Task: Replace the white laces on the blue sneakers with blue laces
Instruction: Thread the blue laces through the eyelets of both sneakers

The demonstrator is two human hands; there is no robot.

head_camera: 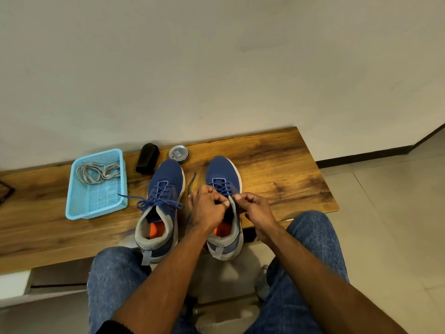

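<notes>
Both hands, left hand (209,208) and right hand (255,208), pinch blue lace (222,188) ends at right sneaker (224,172) top; left sneaker (166,179) done; tying bow next, likely.

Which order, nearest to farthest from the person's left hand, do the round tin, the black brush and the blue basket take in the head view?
From the left hand:
1. Round tin, just beyond it, by the wall.
2. Black brush, further left, by the wall.
3. Blue basket, far left on the bench.

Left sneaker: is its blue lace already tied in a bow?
Yes, the left sneaker carries a blue lace knotted into a bow across its top eyelets, with no hand on it.
</notes>
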